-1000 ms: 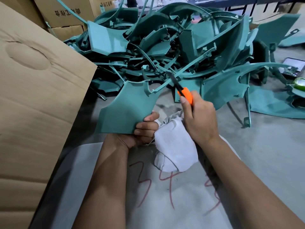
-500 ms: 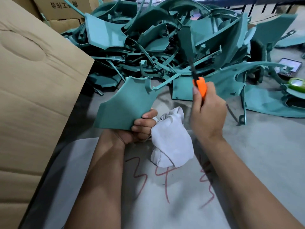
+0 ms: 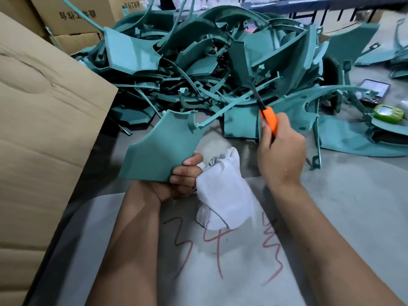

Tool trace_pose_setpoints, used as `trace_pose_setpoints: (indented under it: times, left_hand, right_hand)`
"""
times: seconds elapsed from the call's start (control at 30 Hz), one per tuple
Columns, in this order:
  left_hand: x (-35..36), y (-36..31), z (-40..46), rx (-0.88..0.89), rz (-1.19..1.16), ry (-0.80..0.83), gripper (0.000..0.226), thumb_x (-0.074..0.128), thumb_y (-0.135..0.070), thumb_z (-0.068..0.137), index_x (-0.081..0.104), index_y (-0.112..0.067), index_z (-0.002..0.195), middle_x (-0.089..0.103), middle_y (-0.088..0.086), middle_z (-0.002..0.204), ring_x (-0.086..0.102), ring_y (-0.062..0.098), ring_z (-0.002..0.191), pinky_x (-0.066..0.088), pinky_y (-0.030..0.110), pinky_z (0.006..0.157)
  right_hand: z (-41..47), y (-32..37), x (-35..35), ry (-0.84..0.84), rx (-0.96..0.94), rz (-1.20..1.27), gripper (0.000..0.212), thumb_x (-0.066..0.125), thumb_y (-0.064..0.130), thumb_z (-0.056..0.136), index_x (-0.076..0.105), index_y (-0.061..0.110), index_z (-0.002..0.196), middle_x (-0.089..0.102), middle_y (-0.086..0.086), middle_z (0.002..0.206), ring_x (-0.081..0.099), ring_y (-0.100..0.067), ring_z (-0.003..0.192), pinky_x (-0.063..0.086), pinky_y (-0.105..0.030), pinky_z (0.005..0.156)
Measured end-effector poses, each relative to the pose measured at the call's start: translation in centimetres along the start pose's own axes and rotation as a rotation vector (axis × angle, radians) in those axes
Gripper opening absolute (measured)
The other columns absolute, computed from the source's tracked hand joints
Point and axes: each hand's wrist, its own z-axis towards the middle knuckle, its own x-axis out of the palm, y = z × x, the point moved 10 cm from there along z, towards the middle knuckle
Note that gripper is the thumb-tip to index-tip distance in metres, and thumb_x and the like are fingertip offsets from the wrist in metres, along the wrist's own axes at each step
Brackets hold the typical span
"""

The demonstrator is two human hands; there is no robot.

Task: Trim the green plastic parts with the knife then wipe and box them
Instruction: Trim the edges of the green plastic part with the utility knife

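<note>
**Green part held at its near corner, knife raised beside its thin arm**

The left hand is gripping the green plastic part at its near right corner, fingers curled over the front face. The part's broad panel is lying toward 9 o'clock of the hand, and its long axis is running from the near left up toward 1 o'clock, where a thin arm is extending into the pile. A white cloth is bunched just beside the left hand, touching it, at its 3 o'clock, and appears partly tucked under those fingers.

The right hand is holding the knife by its orange handle, fingers wrapped closed around it; the dark blade is pointing toward 11 o'clock, its tip near the thin arm. Contact between blade and arm cannot be determined.

The pile of green parts is crowding the far half of the tabletop. A cardboard box flap is bordering the part at 9 o'clock, close to its left edge. Open grey surface is lying at 3 to 5 o'clock of the right hand. A sheet with red markings is lying beneath both forearms.
</note>
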Motion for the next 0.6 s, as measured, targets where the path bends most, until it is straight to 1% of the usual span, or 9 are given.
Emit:
trace_pose_setpoints:
  times: [0.03, 0.1, 0.13, 0.23, 0.3, 0.33, 0.4, 0.5, 0.6]
  left_hand:
    - [-0.3, -0.2, 0.0, 0.003, -0.006, -0.025, 0.028, 0.034, -0.041, 0.089, 0.037, -0.017, 0.074, 0.033, -0.003, 0.054, 0.033, 0.013, 0.041, 0.014, 0.027, 0.047]
    - [0.2, -0.6, -0.4, 0.042, 0.107, -0.044, 0.032, 0.034, -0.042, 0.084, 0.046, -0.018, 0.067, 0.036, -0.006, 0.05, 0.032, 0.009, 0.038, 0.015, 0.026, 0.045]
    - [0.5, -0.9, -0.6, 0.05, 0.144, -0.076, 0.033, 0.034, -0.043, 0.082, 0.048, -0.019, 0.063, 0.037, -0.007, 0.049, 0.032, 0.008, 0.037, 0.015, 0.025, 0.043]
    - [1.3, -1.4, -1.0, 0.088, 0.074, -0.123, 0.033, 0.034, -0.039, 0.08, 0.047, -0.017, 0.06, 0.038, -0.004, 0.046, 0.025, 0.008, 0.035, 0.015, 0.022, 0.041]
    - [1.4, -1.5, -1.4, 0.108, 0.061, -0.159, 0.032, 0.032, -0.035, 0.078, 0.045, -0.014, 0.058, 0.037, -0.003, 0.044, 0.015, 0.01, 0.039, 0.009, 0.02, 0.041]
    - [1.4, -1.7, -1.5, 0.116, 0.06, -0.179, 0.031, 0.033, -0.034, 0.077, 0.044, -0.014, 0.057, 0.036, -0.002, 0.043, 0.013, 0.01, 0.041, 0.005, 0.019, 0.043]
    - [1.2, -1.8, -1.6, 0.121, 0.054, -0.206, 0.029, 0.032, -0.031, 0.078, 0.042, -0.013, 0.058, 0.034, -0.002, 0.043, 0.011, 0.011, 0.041, -0.001, 0.019, 0.047]
    - [1.4, -1.5, -1.5, 0.109, 0.087, -0.208, 0.029, 0.031, -0.026, 0.081, 0.043, -0.013, 0.058, 0.032, -0.003, 0.043, 0.011, 0.011, 0.039, 0.003, 0.018, 0.045]
    - [1.6, -1.4, -1.6, 0.112, 0.112, -0.203, 0.028, 0.033, -0.025, 0.083, 0.042, -0.014, 0.059, 0.034, -0.002, 0.042, 0.019, 0.008, 0.031, 0.006, 0.019, 0.044]
  right_hand:
    - [0.2, -0.8, -0.4, -0.02, 0.037, -0.019, 0.021, 0.049, 0.032, 0.107, 0.048, 0.019, 0.09, 0.045, 0.005, 0.06, 0.042, -0.023, 0.051, 0.023, -0.033, 0.052]
    - [0.3, -1.9, -1.1, -0.055, 0.078, -0.047, 0.022, 0.049, 0.033, 0.107, 0.05, 0.018, 0.091, 0.052, -0.001, 0.064, 0.047, -0.03, 0.057, 0.029, -0.036, 0.055]
    - [0.3, -2.0, -1.5, -0.082, 0.082, -0.048, 0.021, 0.049, 0.032, 0.107, 0.05, 0.018, 0.09, 0.051, 0.0, 0.065, 0.047, -0.028, 0.057, 0.027, -0.035, 0.056]
    - [0.0, -1.1, -2.5, -0.162, 0.079, -0.003, 0.02, 0.048, 0.031, 0.106, 0.042, 0.024, 0.088, 0.041, 0.008, 0.062, 0.037, -0.018, 0.053, 0.022, -0.032, 0.058]
    - [0.0, -1.2, -2.8, -0.201, 0.091, 0.056, 0.021, 0.048, 0.03, 0.106, 0.04, 0.025, 0.088, 0.037, 0.011, 0.06, 0.036, -0.011, 0.051, 0.022, -0.032, 0.055]
    - [0.0, -1.4, -2.9, -0.206, 0.1, 0.071, 0.021, 0.048, 0.03, 0.107, 0.04, 0.025, 0.088, 0.037, 0.012, 0.06, 0.037, -0.008, 0.051, 0.022, -0.032, 0.054]
    - [-0.1, -1.9, -2.6, -0.191, 0.121, 0.076, 0.02, 0.047, 0.031, 0.107, 0.042, 0.024, 0.089, 0.039, 0.012, 0.061, 0.04, -0.006, 0.053, 0.024, -0.032, 0.055]
    - [-0.1, -2.2, -2.3, -0.177, 0.14, 0.053, 0.022, 0.047, 0.032, 0.108, 0.041, 0.025, 0.088, 0.039, 0.013, 0.06, 0.039, -0.004, 0.053, 0.021, -0.029, 0.051]
    - [0.0, -2.4, -1.9, -0.151, 0.155, 0.002, 0.025, 0.048, 0.031, 0.108, 0.04, 0.022, 0.086, 0.037, 0.013, 0.058, 0.037, -0.002, 0.051, 0.02, -0.025, 0.049]
